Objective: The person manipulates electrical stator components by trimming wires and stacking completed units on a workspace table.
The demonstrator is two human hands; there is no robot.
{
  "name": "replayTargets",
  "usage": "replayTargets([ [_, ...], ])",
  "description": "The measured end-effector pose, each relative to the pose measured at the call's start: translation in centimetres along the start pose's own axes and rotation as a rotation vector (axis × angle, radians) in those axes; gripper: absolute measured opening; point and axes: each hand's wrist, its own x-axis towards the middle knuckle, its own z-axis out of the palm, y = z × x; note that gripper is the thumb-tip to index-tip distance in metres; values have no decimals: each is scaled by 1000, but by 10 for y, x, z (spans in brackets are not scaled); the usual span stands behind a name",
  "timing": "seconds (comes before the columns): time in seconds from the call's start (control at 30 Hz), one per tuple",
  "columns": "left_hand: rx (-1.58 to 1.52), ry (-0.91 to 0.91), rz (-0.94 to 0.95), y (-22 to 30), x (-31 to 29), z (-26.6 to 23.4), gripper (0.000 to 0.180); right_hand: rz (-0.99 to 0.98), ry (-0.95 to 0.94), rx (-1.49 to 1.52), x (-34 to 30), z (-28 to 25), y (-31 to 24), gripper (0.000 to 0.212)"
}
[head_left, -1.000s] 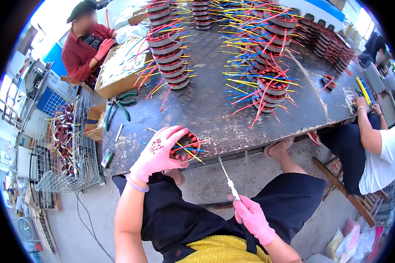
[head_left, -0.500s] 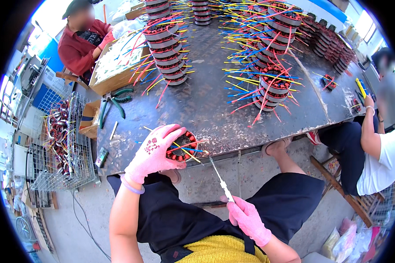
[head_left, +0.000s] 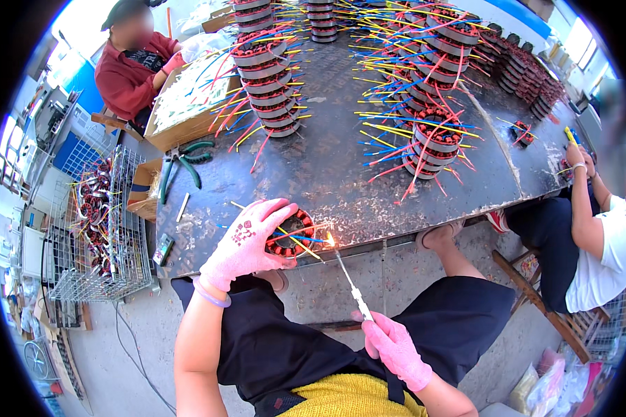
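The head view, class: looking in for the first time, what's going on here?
The person's pink-gloved left hand holds a ring-shaped wound core with coloured wires sticking out. The right hand grips a white-handled tool with a thin stem, and a small flame burns at its tip, close to the wire ends; whether it touches them is unclear. Similar cores stand stacked on the dark table.

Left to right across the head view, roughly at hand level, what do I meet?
Wire basket, white stick, left hand, wire-wound ring, flame, slim white-handled tool, right hand, wooden stool.
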Motion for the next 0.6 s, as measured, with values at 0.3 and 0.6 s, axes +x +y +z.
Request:
replayTargets([
  [0.3, 2, 14, 22, -2, 1, 1, 90, 28, 3, -66, -2, 3, -10, 36],
  [0.6, 3, -11, 5, 0, 1, -1, 89, 9, -1, -73, 2, -3, 3, 34],
])
